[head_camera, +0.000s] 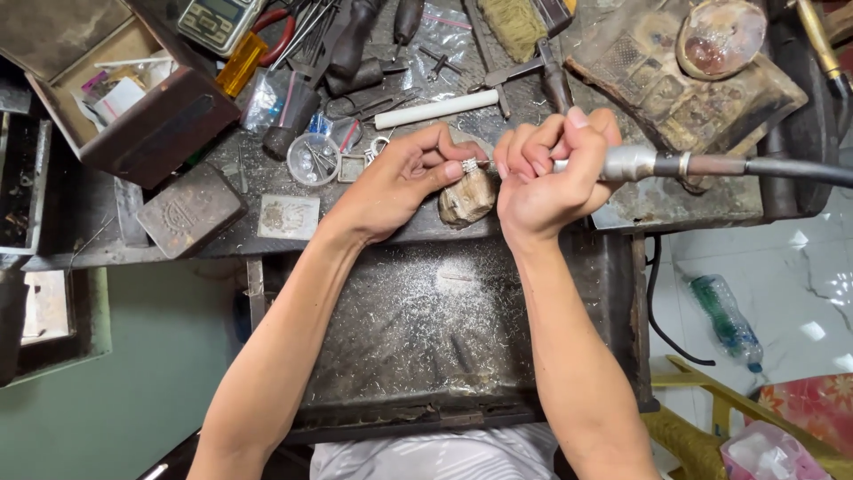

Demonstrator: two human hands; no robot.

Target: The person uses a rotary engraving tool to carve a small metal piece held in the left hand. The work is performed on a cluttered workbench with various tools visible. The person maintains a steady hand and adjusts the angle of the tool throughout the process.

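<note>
Pinching a small silver piece [470, 165] in my left hand [404, 178], I brace it on the wooden peg [468, 198] at the bench's front edge so my right hand [544, 169], fist closed around the rotary handpiece [633, 164], works steadily; filings fall onto the tray [426, 329] below.

A small jeweller's or metalworker's workshop. The worn, grimy surface [622, 213] is crowded with pliers [283, 31], hand tools and a pocket scale [216, 18] along its far edge, an open box [133, 98] at the far left corner, a wooden bench peg [468, 197] at the near edge, and a filings-dusted tray [426, 329] beneath.
</note>
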